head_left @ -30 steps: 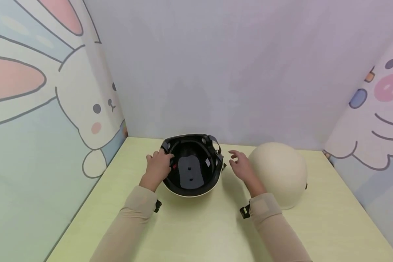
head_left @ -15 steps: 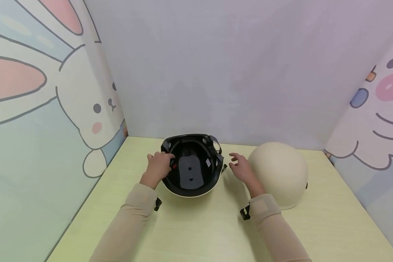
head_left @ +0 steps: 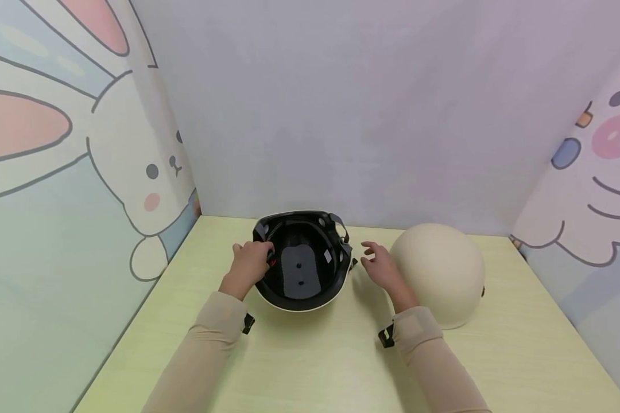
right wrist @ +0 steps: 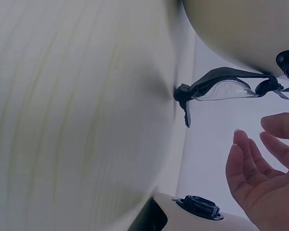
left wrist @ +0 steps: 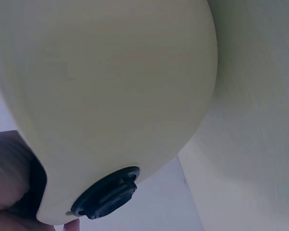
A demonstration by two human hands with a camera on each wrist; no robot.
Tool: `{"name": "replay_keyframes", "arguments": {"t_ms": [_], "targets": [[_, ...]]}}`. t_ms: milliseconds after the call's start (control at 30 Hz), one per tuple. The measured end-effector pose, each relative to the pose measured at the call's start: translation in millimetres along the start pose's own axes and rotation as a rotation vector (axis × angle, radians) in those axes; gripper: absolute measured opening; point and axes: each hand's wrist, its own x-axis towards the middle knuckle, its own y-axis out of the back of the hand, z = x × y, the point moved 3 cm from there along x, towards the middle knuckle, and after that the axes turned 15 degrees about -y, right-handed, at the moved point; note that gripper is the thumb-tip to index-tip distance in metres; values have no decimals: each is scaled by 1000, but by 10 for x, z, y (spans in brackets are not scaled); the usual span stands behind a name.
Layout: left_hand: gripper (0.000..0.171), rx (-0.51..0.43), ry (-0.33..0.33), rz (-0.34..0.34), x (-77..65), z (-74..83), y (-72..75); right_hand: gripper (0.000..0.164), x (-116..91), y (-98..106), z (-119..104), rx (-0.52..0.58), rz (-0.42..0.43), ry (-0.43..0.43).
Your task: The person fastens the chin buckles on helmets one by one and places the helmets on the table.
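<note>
An upturned cream helmet (head_left: 301, 275) lies on the table, its black padded inside facing up. My left hand (head_left: 246, 265) grips its left rim; the left wrist view shows the smooth outer shell (left wrist: 120, 91) and a round black fitting (left wrist: 106, 192) near the fingers. My right hand (head_left: 384, 268) hovers to the right of this helmet, fingers loosely bent and touching nothing. A black strap (right wrist: 226, 73) with a buckle (right wrist: 182, 94) hangs from the helmet near that hand, with a clear curved piece along it. The left fingertips are partly hidden by the rim.
A second cream helmet (head_left: 439, 275) rests dome up just right of my right hand, with a round black fitting (right wrist: 200, 207) on its side. The pale yellow table (head_left: 299, 367) meets a grey wall (head_left: 341, 115) behind and cartoon-printed walls at both sides.
The right hand's fingertips have dipped slightly. The left hand keeps its place on the helmet rim, and both helmets stay where they were.
</note>
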Motion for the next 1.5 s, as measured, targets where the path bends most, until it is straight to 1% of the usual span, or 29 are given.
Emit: {"name": "replay_keyframes", "arguments": {"t_ms": [133,300,567,800,967,1067,1200,1333,1433,1500], "targets": [[23,-7,-1,19,-7,-17,5,44,-2,-8,-12,6,-6,-9],[24,-22,-1,32,-22,-19,23,43,9,-5,-30,6,3,-2],[25,-52,-19,62,-39,-28,27,42,83,-22,-34,-35,-2,25],[25,-66,-25,74,-38,-46,18,40,161,-54,-45,-115,4,65],[26,-80,-23,74,-38,-48,11,40,217,-98,-49,-164,-21,90],[27,-84,-33,72,-37,-49,10,40,235,-125,-38,-176,-33,87],[28,-97,-47,71,-42,-54,20,43,261,-175,-6,-214,-73,87],[28,-120,-57,64,-51,-61,34,45,281,-221,12,-277,-97,141],[28,-132,-67,55,-54,-62,34,37,298,-249,25,-319,-94,182],[29,-139,-73,52,-54,-61,28,34,305,-266,39,-349,-88,197]]}}
